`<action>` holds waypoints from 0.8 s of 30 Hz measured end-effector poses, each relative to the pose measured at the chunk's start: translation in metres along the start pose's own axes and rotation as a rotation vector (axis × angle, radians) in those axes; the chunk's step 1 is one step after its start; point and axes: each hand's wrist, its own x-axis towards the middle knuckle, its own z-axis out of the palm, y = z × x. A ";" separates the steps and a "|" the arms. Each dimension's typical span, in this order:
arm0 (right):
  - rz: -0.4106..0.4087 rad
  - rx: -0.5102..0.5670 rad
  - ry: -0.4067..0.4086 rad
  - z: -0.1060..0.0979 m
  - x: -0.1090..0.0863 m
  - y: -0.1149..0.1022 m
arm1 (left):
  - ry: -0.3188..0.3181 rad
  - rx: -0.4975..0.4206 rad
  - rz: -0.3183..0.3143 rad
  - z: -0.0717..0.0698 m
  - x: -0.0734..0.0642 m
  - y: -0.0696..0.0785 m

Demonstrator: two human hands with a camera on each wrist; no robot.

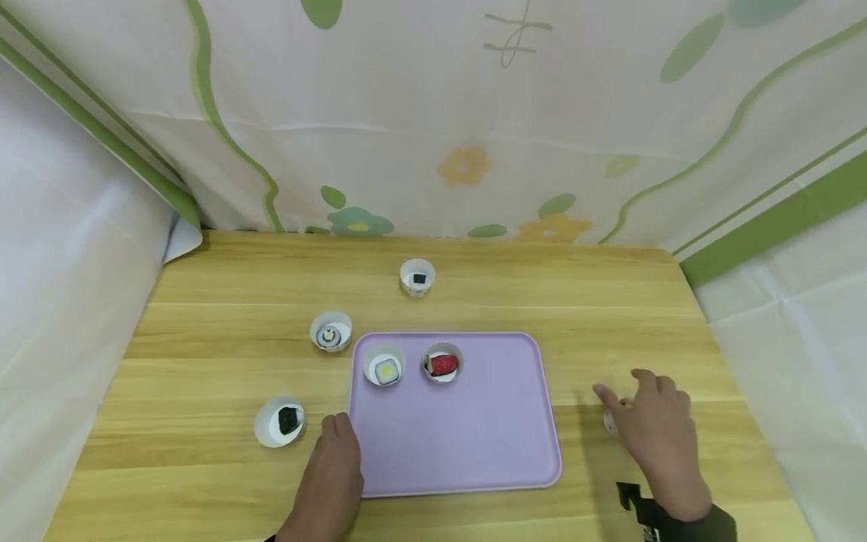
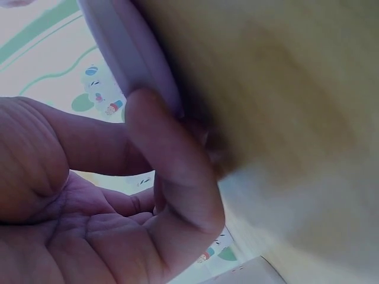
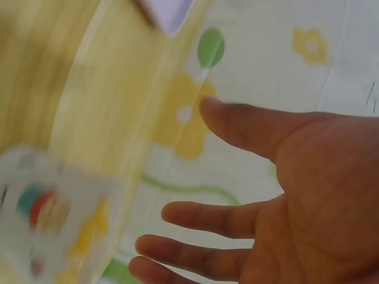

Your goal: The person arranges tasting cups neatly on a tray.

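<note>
A lilac tray (image 1: pixel 460 444) lies on the wooden table. It carries one paper cup (image 1: pixel 370 374) with a whitish piece with a yellow-green centre, and another (image 1: pixel 457 354) with a red-topped piece like sushi. My left hand (image 1: pixel 330 474) is at the tray's left edge; in the left wrist view its curled fingers pinch the rim (image 2: pixel 133 53). Right of the tray, my right hand (image 1: pixel 657 429) hovers with spread fingers over a printed paper cup (image 1: pixel 610 423), mostly hidden under it. The right wrist view shows that cup (image 3: pixel 59 219) apart from the fingers.
Left of the tray stand a paper cup (image 1: pixel 260 427) with a black-wrapped piece and another (image 1: pixel 344 322) with a round roll. Behind the tray is a cup (image 1: pixel 417 265) with a small dark piece. A flowered cloth (image 1: pixel 406 150) hangs along the table's back edge.
</note>
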 end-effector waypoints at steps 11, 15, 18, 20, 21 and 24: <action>0.019 0.003 -0.152 0.000 -0.009 0.025 | -0.061 0.000 -0.029 -0.004 0.001 0.001; 0.025 0.023 -0.157 0.004 -0.009 0.028 | -0.074 0.002 -0.034 -0.003 0.002 0.001; 0.016 0.027 -0.120 0.008 -0.009 0.029 | -0.089 0.000 -0.043 -0.003 0.003 0.002; 0.010 0.030 -0.101 0.010 -0.009 0.030 | -0.094 -0.002 -0.048 -0.003 0.003 0.001; 0.007 0.029 -0.094 0.010 -0.009 0.030 | -0.097 -0.001 -0.052 -0.003 0.003 0.001; -0.007 0.030 -0.079 0.012 -0.010 0.030 | -0.101 -0.002 -0.055 -0.004 0.003 0.002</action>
